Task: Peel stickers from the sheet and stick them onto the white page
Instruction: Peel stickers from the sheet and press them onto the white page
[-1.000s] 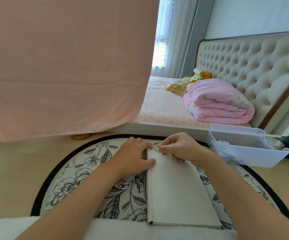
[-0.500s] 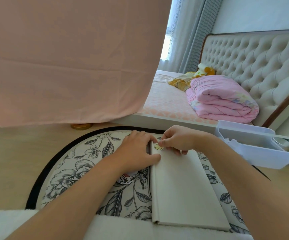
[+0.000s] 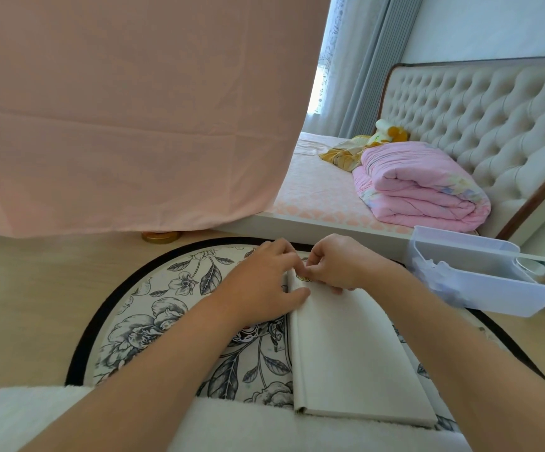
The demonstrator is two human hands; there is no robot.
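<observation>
Sticker [image 3: 304, 278] sits on the white page [image 3: 346, 347], pinched by the right hand [image 3: 338, 265].

Two hands: one left hand [image 3: 264, 283], one right hand [image 3: 341, 265]; one page [image 3: 346, 353] under both; one sticker [image 3: 304, 278] between their fingertips; one printed bit [image 3: 249, 331] under the left wrist, too hidden to name; one mat [image 3: 153, 321] beneath the hands; one bin [image 3: 480, 288] right of the right hand; beyond the hands, one bed [image 3: 313, 190], one quilt [image 3: 421, 187], one toy [image 3: 392, 130]; beyond the left hand, one cloth [image 3: 134, 109] and one lid [image 3: 161, 236]; two curtains [image 3: 372, 60] far past the right hand.
</observation>
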